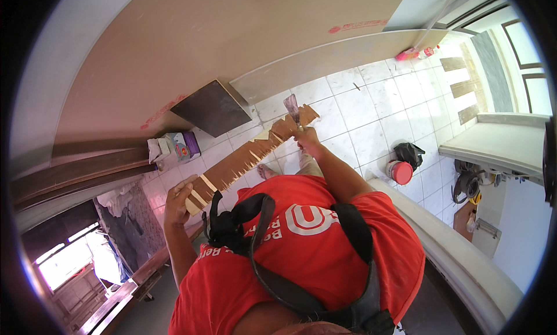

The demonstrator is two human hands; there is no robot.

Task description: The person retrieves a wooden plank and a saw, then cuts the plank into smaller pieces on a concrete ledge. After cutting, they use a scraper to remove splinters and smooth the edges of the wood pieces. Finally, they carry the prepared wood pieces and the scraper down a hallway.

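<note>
Nearest, lower centre: a red shirt [313,248] and black straps [355,230], one loose end overlapping the splintered brown wooden strip [232,165] in our view. Strip slants from left of centre up to mid-frame. Our left grip [178,202] clasps its lower end. Our right grip [307,139], at its upper end, is wrapped round a scraper [292,105], blade upward; whether it pinches the wood too, we cannot tell. Right of centre, on the tiled floor [371,97]: a red tub [399,173] just beside a black plastic bag [409,154]. Beyond the strip, left of centre: small boxes [184,146] and a dark square panel [212,108]. Large brown sheets [232,39] block the upper left. Farther, upper right: a pink broom head [407,54].
</note>
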